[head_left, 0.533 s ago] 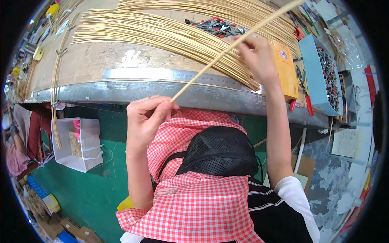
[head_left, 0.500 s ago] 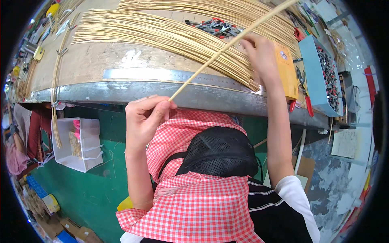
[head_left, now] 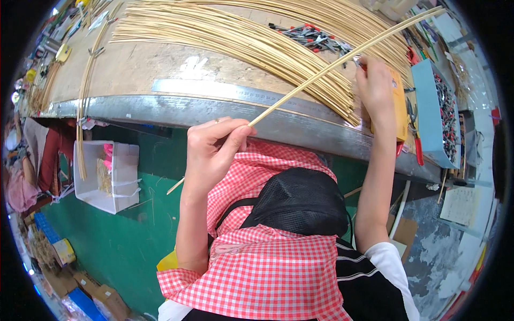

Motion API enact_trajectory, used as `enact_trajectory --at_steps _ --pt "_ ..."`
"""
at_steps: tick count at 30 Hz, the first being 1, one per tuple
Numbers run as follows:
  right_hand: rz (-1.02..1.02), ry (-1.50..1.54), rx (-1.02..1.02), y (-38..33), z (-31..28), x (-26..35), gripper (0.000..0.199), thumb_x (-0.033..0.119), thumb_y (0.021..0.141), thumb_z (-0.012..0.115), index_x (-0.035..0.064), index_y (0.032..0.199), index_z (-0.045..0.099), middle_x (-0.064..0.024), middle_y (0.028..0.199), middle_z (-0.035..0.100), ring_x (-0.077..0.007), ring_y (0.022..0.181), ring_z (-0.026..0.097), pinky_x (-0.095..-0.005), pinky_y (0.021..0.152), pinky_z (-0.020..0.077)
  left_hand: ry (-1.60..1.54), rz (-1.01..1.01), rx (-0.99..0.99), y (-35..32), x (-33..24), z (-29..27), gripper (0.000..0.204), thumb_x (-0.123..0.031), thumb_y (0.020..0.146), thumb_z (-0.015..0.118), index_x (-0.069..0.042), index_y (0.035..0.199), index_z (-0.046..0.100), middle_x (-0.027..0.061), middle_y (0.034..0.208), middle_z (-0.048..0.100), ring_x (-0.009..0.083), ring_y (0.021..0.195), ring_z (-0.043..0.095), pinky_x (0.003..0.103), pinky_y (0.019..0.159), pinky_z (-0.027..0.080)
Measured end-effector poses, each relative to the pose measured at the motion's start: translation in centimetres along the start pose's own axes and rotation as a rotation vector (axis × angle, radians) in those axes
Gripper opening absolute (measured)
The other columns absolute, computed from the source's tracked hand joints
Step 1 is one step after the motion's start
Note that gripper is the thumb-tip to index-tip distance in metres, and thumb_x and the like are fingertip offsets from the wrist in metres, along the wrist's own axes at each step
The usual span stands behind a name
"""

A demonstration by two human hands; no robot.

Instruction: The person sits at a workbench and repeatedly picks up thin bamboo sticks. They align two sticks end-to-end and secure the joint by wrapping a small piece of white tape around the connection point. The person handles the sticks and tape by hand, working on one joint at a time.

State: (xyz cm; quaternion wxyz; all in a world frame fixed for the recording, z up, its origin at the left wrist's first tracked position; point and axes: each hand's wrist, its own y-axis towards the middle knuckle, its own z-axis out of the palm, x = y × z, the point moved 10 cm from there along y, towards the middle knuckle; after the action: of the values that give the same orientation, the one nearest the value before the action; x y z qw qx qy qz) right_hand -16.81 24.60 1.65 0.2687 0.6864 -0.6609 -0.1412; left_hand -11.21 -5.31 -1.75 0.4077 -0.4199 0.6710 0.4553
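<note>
A single long bamboo strip (head_left: 342, 56) is held between both hands and runs on a slant from the lower left to the upper right, above the surface (head_left: 160, 69). The left hand (head_left: 214, 147) is closed in a pinch on the strip's near end, thumb and fingertips pressed together in front of the metal-edged rim of the surface (head_left: 225, 109). The right hand (head_left: 375, 88) is raised over the far side of the surface, and its fingers are curled about the strip further along; whether the grip there is firm or merely guiding cannot be told, since the palm is turned away. The far tip of the strip reaches beyond a blue tray of small parts (head_left: 444, 101) at the right.

Beneath the strip a broad fan of similar bamboo strips (head_left: 241, 37) is spread across the surface, with a heap of red-handled metal clips (head_left: 313, 35) lying beyond it and a yellow box (head_left: 399, 101) just beside the right hand. A white box (head_left: 104, 176) stands on the green floor below the rim.

The step in hand is judged to be the sorting or checking of one strip drawn apart from the fan. For the next move, the strip would need to be kept level between the two grips, so that its thin length is not bent or snagged on the strips beneath, and the pinch at the near end would need to be kept steady.
</note>
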Motion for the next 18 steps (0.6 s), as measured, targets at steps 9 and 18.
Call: enact_trajectory --at_steps 9,18 --pt "0.124 0.851 0.437 -8.1 1.1 11.9 0.021 -0.001 0.091 0.049 -0.0025 0.112 0.054 -0.0084 0.091 0.061 -0.0147 0.078 0.058 -0.0282 0.071 0.0488 0.046 0.025 -0.041 0.0 -0.2 0.1 0.010 -0.006 0.086 0.064 0.001 0.083 0.070 0.0058 0.059 0.060 0.0103 0.052 0.054 0.025 0.049 0.040" --pt "0.211 1.183 0.433 -9.5 2.3 14.5 0.019 0.000 0.088 0.057 -0.0076 0.106 0.061 -0.0142 0.085 0.061 -0.0173 0.061 0.060 -0.0287 0.056 0.0489 0.104 0.035 -0.033 -0.1 0.3 0.7 0.009 -0.006 0.086 0.064 0.000 0.084 0.070 0.0069 0.059 0.060 0.0120 0.052 0.055 0.026 0.049 0.041"
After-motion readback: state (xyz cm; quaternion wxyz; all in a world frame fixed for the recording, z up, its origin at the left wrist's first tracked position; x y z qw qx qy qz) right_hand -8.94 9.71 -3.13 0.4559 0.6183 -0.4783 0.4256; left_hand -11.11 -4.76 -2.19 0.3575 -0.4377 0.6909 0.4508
